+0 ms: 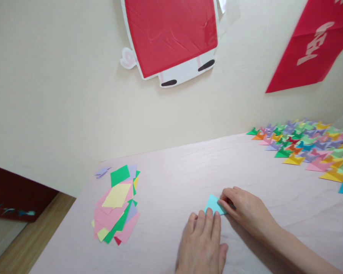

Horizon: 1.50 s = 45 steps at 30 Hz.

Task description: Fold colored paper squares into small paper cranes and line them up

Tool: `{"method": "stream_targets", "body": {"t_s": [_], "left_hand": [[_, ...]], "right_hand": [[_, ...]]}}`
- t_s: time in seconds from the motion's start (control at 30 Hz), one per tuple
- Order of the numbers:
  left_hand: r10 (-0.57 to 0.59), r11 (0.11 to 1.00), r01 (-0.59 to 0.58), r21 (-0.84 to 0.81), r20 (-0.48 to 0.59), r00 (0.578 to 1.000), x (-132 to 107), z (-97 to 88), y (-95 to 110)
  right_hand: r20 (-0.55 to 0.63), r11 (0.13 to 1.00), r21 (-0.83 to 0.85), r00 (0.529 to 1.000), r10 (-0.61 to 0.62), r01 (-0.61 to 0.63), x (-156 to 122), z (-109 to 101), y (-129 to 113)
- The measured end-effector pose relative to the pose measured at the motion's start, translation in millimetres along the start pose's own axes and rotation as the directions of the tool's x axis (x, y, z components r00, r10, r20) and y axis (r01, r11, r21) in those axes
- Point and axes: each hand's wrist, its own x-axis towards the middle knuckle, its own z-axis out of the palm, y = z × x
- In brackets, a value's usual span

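Table (174,167), pink-clothed: bore everything.
Folded paper shapes (308,146), 2 o'clock: spread apart, clear of my work.
Coloured squares (117,209), 9 o'clock: heaped within reach.
Left hand (202,243) flat, right hand (246,209) fingertips down: gripping nothing, pinning the blue paper (213,203) at centre, likely against slipping.

Table (183,167): paper squares (117,209), blue sheet (213,204), origami pieces (308,146), seemingly.

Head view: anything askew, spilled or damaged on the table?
Minor only. One lilac folded piece lies alone by the loosely fanned stack of paper squares, far from the folded pieces at right. The blue paper pressed by the left hand and right hand looks intact.
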Motion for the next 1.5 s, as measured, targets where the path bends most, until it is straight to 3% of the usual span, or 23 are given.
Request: {"method": "stream_targets", "body": {"t_s": [0.2, 0.47, 0.63, 1.0, 1.17, 1.3, 1.43, 1.5], "left_hand": [[0.004, 1.000, -0.004, -0.006, 0.010, 1.000, 2, -2.1, 0], [-0.011, 0.999, 0.012, -0.046, 0.028, 1.000, 3, -4.5, 0], [-0.021, 0.998, 0.023, -0.062, 0.035, 0.999, 2, -9.4, -3], [-0.077, 0.996, 0.076, 0.054, 0.023, 0.997, -32, -3.1, -21], [-0.127, 0.992, 0.127, 0.018, 0.000, 0.992, -37, 6.9, -23], [-0.116, 0.990, 0.117, -0.080, 0.019, 0.993, -33, 5.8, -26], [-0.182, 0.958, 0.187, -0.216, 0.043, 0.982, -20, -0.5, -25], [-0.159, 0.946, 0.171, -0.274, 0.066, 0.985, -13, -1.7, -25]], "right_hand": [[-0.039, 0.999, 0.007, 0.999, -0.036, 0.036, 0, 5, 3], [-0.219, 0.979, 0.074, 0.961, -0.168, 0.188, -13, 15, -4], [-0.244, 0.984, 0.081, 0.960, -0.136, 0.160, -21, 22, -4], [-0.288, 0.991, 0.065, 0.953, -0.095, 0.119, -36, 22, 31], [-0.245, 0.966, 0.235, 0.969, -0.044, 0.104, -36, 13, 49], [-0.201, 0.934, 0.324, 0.976, -0.085, 0.148, -26, 6, 35], [-0.165, 0.941, 0.252, 0.969, -0.186, 0.224, -15, 4, 5], [-0.172, 0.931, 0.236, 0.955, -0.242, 0.278, -11, 3, -6]]}}
